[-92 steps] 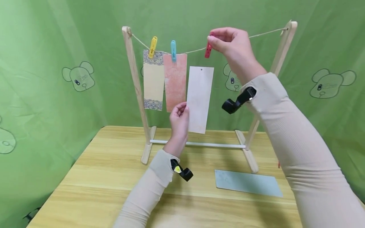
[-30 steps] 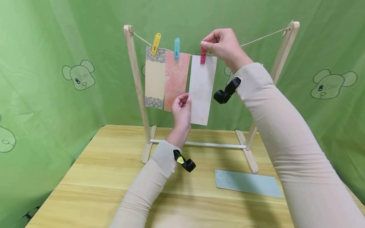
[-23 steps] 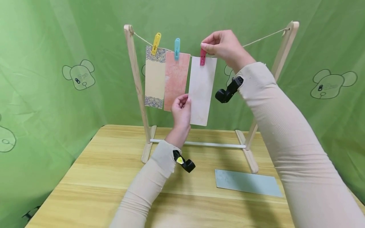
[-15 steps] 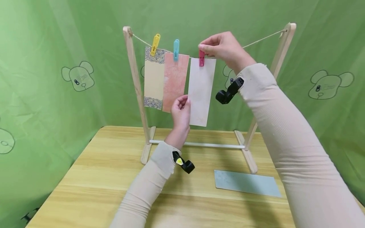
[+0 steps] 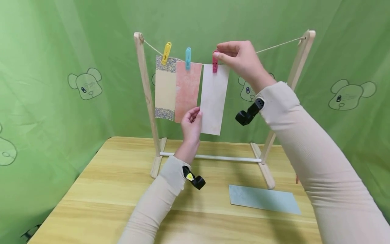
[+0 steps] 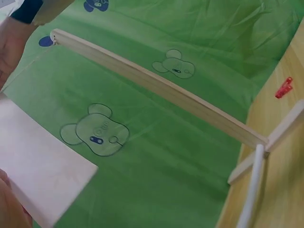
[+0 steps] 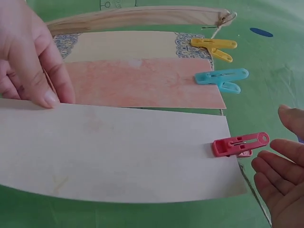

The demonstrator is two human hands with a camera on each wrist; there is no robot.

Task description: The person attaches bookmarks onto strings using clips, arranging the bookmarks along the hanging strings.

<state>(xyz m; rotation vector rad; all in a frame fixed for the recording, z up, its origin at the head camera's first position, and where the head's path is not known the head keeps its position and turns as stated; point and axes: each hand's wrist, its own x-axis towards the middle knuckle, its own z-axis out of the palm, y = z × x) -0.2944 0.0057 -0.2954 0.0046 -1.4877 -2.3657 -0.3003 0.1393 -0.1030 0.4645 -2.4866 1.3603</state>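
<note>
My left hand (image 5: pixel 191 126) pinches the left edge of a white card (image 5: pixel 214 98) between thumb and fingers. The card hangs from the string under a pink-red clothespin (image 7: pixel 237 145) clamped over its top edge. Just beside that clothespin's handles is my right hand (image 5: pixel 245 62); in the right wrist view its thumb and fingers are spread apart, with a gap to the clip. To the left hang a coral card (image 5: pixel 188 89) on a blue clothespin (image 5: pixel 188 58) and a cream card with patterned ends (image 5: pixel 165 89) on a yellow clothespin (image 5: pixel 166 53).
The string (image 5: pixel 280 45) runs between two uprights of a wooden stand (image 5: pixel 146 84), joined low by a white rod (image 5: pixel 225 158). A light blue card (image 5: pixel 264 199) lies on the table (image 5: pixel 106 189) at front right. Another red clothespin (image 6: pixel 284 88) lies farther right.
The white card was raised to the string and the red clothespin clamped over its top edge. My right fingers, earlier pinching the clothespin, have now parted from it. The left hand still holds the card.
</note>
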